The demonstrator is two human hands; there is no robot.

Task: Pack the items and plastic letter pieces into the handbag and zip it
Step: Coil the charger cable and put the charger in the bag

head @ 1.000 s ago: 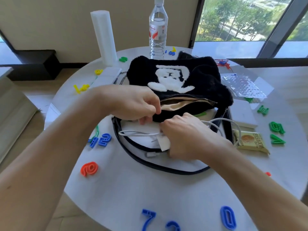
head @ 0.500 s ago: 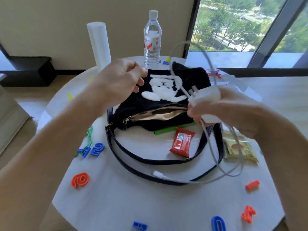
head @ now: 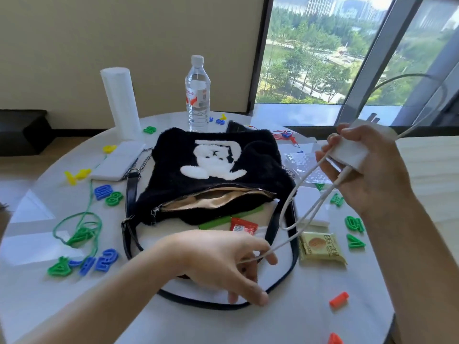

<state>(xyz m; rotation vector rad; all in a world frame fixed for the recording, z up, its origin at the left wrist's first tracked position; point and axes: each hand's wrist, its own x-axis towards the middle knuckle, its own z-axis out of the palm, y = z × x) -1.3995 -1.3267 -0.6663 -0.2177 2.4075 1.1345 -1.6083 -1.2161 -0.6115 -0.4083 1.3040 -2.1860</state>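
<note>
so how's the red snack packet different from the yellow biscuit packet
The red snack packet is smaller and partly hidden by the left hand, lying inside the bag strap's loop. The yellow biscuit packet is bigger, fully visible and lies outside the strap. Both lie unpacked on the table.

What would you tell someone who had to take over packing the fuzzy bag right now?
Right hand: raised to the right of the bag, gripping the white charger plug.
Left hand: low in front of the bag, gathering the white cable, which hangs in loops between the hands.
Black fuzzy handbag: flat on the table, zip open; nothing shows inside.
Still out: red packet, green piece at the bag's mouth, yellow biscuit packet, and plastic letters scattered around.
Left to do: coil the cable, put charger, packets and letters in, then zip the bag.
</note>
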